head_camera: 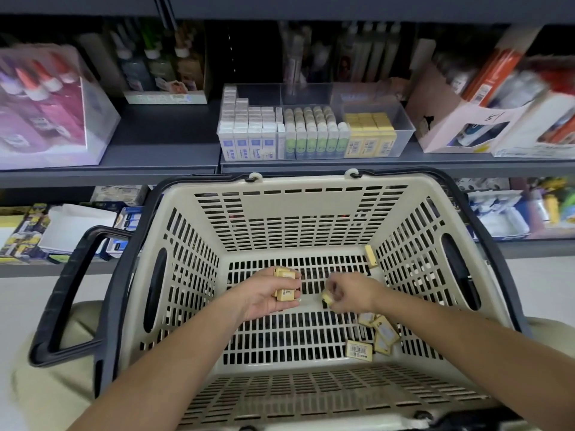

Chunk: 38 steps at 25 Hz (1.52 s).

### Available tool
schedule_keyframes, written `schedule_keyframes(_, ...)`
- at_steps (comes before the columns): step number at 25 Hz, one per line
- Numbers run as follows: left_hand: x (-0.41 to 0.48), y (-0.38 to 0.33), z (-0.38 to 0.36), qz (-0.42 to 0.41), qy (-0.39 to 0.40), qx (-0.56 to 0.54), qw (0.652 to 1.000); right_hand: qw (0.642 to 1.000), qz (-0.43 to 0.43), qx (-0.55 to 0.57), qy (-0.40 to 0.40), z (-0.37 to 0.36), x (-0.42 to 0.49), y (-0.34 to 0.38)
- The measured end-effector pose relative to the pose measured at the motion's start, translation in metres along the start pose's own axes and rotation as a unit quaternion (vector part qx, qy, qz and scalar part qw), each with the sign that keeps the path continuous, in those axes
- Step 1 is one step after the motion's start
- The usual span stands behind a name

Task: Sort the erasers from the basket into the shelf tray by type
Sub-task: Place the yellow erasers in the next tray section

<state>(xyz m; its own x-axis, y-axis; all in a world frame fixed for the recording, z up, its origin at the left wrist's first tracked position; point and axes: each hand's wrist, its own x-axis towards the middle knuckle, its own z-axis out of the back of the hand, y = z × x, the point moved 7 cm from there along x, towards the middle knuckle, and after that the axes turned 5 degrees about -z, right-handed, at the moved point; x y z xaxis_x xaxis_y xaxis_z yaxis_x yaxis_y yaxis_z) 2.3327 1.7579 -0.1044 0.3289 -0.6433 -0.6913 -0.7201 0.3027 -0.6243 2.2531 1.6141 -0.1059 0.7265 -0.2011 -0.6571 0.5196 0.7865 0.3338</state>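
Both of my hands are down inside the beige slotted basket [298,213]. My left hand [267,295] is palm up and shut on a small stack of yellow erasers [285,283]. My right hand [351,290] pinches one yellow eraser [327,297] close beside it. Several more yellow erasers [378,332] lie loose at the basket's right front, and one yellow eraser [371,256] leans in the far right corner. On the shelf above, the clear tray [401,119] holds white-and-blue erasers [249,135] at left, green-labelled ones [314,132] in the middle and yellow ones [370,132] at right.
The basket's black handles [71,290] hang down on the left and far sides. Glue bottles in a clear pack [43,104] stand left on the shelf, pink and white boxes [485,119] right. A lower shelf [62,228] holds more stationery.
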Motion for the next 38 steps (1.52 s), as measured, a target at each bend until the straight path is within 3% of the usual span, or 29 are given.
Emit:
schedule_keyframes(3, 0.000, -0.002, 0.000, -0.014, -0.025, 0.019, 0.999, 0.951, 0.032, 0.307, 0.022, 0.022, -0.006, 0.025)
schedule_keyframes(7, -0.003, -0.002, -0.006, -0.023, -0.013, -0.016, 1.000, 0.910, 0.053, 0.409, 0.034, 0.029, -0.009, 0.035)
schedule_keyframes(9, -0.002, -0.004, -0.006, -0.034, -0.017, -0.013, 0.999, 0.911, 0.043, 0.409, 0.033, 0.029, -0.008, 0.031)
schedule_keyframes(11, -0.001, -0.006, -0.004, -0.044, -0.027, -0.006, 0.999, 0.960, 0.020, 0.279, 0.003, 0.032, -0.005, 0.019)
schedule_keyframes(13, 0.000, -0.005, -0.001, -0.037, -0.037, 0.002, 0.999, 0.999, -0.027, 0.012, -0.019, 0.033, -0.002, -0.004)
schedule_keyframes(16, 0.002, -0.002, 0.000, -0.023, -0.039, 0.024, 0.999, 0.971, -0.095, -0.216, 0.037, 0.015, -0.003, -0.034)
schedule_keyframes(21, 0.003, 0.002, 0.001, -0.017, -0.039, 0.047, 0.998, 0.949, -0.080, -0.298, 0.059, -0.009, 0.003, -0.036)
schedule_keyframes(24, 0.003, -0.002, 0.004, -0.024, -0.042, 0.041, 0.998, 0.973, -0.067, -0.203, 0.087, -0.004, 0.004, -0.037)
schedule_keyframes(27, 0.001, -0.006, 0.005, -0.034, -0.052, 0.045, 0.997, 0.998, -0.029, 0.009, 0.054, 0.021, 0.000, -0.019)
schedule_keyframes(29, -0.001, -0.010, 0.006, -0.041, -0.061, 0.060, 0.995, 0.982, 0.009, 0.182, 0.039, 0.039, -0.005, 0.003)
schedule_keyframes(31, -0.005, -0.017, 0.002, -0.055, -0.056, 0.058, 0.995, 0.958, 0.053, 0.281, 0.032, 0.058, -0.014, 0.023)
schedule_keyframes(38, -0.027, -0.080, -0.027, -0.149, -0.008, -0.041, 0.988, 0.904, 0.136, 0.403, -0.043, 0.119, -0.043, 0.033)
